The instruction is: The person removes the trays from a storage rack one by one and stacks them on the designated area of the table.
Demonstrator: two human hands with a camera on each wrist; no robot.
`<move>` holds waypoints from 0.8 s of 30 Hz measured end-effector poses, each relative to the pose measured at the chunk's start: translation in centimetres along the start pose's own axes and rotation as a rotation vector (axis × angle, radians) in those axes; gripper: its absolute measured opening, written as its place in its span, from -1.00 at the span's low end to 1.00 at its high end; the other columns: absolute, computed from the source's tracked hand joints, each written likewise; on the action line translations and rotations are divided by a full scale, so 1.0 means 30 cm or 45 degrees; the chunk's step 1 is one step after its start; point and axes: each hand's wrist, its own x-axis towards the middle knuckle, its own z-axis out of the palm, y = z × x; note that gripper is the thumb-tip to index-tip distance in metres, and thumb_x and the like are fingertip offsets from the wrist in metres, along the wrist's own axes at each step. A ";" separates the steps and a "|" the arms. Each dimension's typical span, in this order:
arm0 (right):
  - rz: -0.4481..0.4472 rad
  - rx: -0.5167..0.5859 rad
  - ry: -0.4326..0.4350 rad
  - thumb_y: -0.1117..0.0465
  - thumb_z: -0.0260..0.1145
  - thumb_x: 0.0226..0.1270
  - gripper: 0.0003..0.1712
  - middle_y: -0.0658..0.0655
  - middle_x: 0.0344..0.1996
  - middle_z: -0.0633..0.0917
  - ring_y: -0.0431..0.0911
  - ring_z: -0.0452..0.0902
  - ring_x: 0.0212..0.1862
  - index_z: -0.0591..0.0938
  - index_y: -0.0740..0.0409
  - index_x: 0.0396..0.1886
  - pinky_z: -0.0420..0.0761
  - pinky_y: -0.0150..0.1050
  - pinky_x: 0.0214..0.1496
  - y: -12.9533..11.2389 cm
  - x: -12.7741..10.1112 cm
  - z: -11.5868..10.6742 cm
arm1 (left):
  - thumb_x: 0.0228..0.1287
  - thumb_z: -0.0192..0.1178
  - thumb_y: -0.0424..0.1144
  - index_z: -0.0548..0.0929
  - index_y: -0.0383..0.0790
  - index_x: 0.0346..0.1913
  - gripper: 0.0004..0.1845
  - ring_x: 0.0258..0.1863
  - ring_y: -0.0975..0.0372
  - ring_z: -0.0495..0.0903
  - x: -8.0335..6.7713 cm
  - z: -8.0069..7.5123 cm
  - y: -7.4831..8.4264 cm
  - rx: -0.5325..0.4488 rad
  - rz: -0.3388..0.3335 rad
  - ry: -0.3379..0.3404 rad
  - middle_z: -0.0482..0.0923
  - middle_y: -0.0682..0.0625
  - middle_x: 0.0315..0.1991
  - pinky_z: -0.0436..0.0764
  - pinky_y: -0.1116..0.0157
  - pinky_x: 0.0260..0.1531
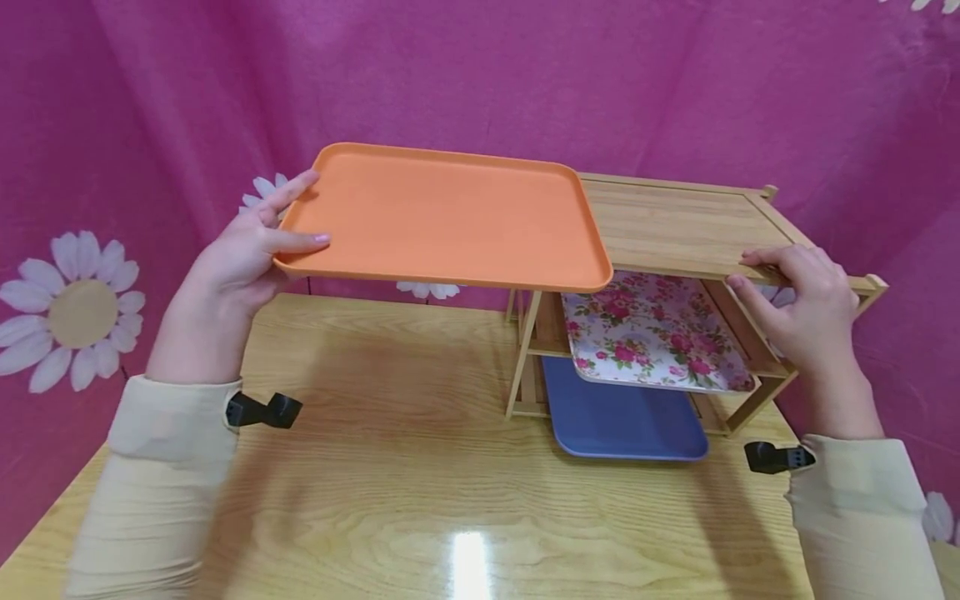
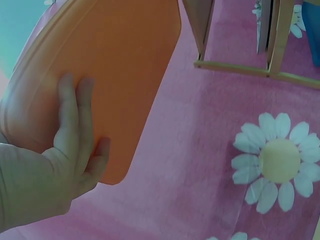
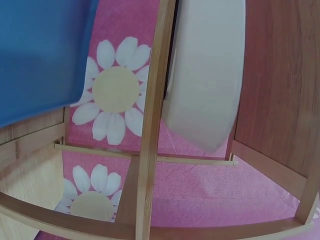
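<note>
My left hand grips the left edge of an orange tray, thumb on top and fingers underneath, holding it level in the air with its right end over the top of a wooden rack. In the left wrist view the fingers lie flat against the orange tray's underside. My right hand holds the front right edge of the rack's top shelf, fingers curled over it. A floral tray lies on the middle shelf, and a blue tray on the bottom one.
The rack stands at the back right of a glossy wooden table. A pink cloth with white daisies hangs behind and to both sides. In the right wrist view I see the rack's posts, the blue tray and the floral tray's pale underside.
</note>
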 end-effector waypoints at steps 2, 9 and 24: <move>-0.002 -0.001 0.009 -0.06 0.35 0.13 -0.55 0.28 -0.26 0.66 0.15 0.43 -0.15 0.66 0.24 -0.19 0.22 -0.04 -0.15 0.000 0.001 0.000 | 0.17 0.12 -0.61 0.19 0.16 0.43 -0.15 -0.06 0.27 0.57 -0.006 -0.023 0.004 -0.032 0.005 0.002 -0.02 0.00 0.42 0.65 0.36 -0.22; -0.002 0.003 0.019 -0.07 0.35 0.13 -0.55 0.27 -0.26 0.67 0.14 0.43 -0.16 0.67 0.22 -0.19 0.23 -0.05 -0.14 -0.001 0.005 0.007 | 0.18 0.05 -0.66 0.27 0.09 0.40 -0.21 -0.09 0.18 0.60 -0.040 -0.114 0.011 -0.231 0.049 -0.046 0.09 0.02 0.35 0.66 0.27 -0.24; 0.000 0.009 0.033 -0.09 0.37 0.11 -0.54 0.25 -0.28 0.68 0.13 0.45 -0.17 0.69 0.20 -0.20 0.25 -0.18 -0.11 -0.010 0.014 0.006 | 0.14 -0.11 -0.80 0.17 0.05 0.43 -0.12 -0.07 0.13 0.59 -0.118 -0.277 -0.138 -0.398 0.173 -0.122 0.22 -0.03 0.19 0.67 0.17 -0.27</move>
